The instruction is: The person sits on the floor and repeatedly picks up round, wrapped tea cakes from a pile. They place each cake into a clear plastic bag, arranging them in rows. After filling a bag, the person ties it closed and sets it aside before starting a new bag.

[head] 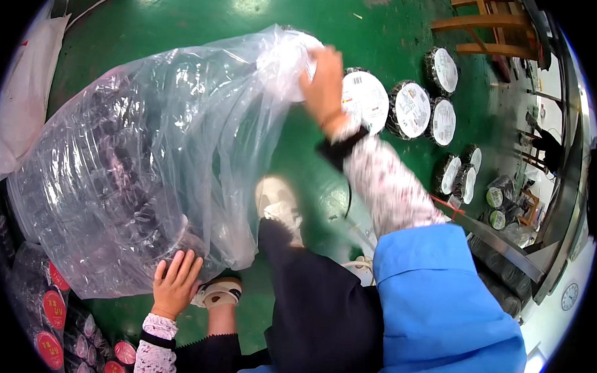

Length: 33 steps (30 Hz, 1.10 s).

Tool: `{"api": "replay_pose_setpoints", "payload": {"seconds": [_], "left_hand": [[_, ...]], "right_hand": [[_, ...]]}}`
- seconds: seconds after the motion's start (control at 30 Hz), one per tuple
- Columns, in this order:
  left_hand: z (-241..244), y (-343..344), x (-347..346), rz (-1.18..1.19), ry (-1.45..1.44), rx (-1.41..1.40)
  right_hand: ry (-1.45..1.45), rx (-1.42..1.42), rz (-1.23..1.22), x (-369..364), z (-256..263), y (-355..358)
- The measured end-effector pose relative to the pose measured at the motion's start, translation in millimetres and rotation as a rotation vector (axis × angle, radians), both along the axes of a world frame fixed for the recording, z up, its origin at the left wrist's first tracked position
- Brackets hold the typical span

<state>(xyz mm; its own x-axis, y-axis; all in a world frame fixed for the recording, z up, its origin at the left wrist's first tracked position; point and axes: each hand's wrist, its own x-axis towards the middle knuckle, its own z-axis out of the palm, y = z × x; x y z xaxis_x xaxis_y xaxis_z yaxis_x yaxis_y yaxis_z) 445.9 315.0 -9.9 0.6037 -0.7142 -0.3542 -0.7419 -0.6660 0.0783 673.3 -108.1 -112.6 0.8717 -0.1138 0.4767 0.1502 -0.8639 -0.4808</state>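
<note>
A large clear plastic bag [217, 114] lies across the left and middle of the view. Dark, plastic-wrapped goods [127, 156] fill its left part, blurred by the shiny film. My left hand [174, 278] rests on the bag's lower side, fingers a little apart, gripping nothing. Motion blurs my right hand [324, 84], which is at the bag's far end, where the film draws together into a bunched neck [280, 62]. Its fingers curl at that bunch. Just beyond is a round bundle with a white label [311, 41], partly covered by film and hand.
Several round dark bundles with white labels [412, 110] stand on the green floor [383, 22] to the right. Wooden furniture legs [481, 22] and a metal frame [503, 243] edge the right side. Wrapped packs with red labels [53, 308] lie lower left. My shoes [278, 200] flank the bag's near edge.
</note>
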Motion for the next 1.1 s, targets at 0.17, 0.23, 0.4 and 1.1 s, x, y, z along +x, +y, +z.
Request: {"api": "replay_pose_setpoints", "payload": {"seconds": [0.17,0.23,0.4,1.1], "left_hand": [[25,-52,11,0.284,0.115,-0.481],[42,-90,20,0.234,0.120,-0.678],[26,-185,25,0.618,0.514,-0.823],[-26,-296,22,1.450,1.186,-1.571]], "right_hand": [[0.974,-0.219,0.026,63,-35,-58],[1.094,-0.297,0.212,25,-32,-48],[1.043,0.530,0.110,-100,-24,-41],[0.566,1.033,0.061,-260,58,-131]]}}
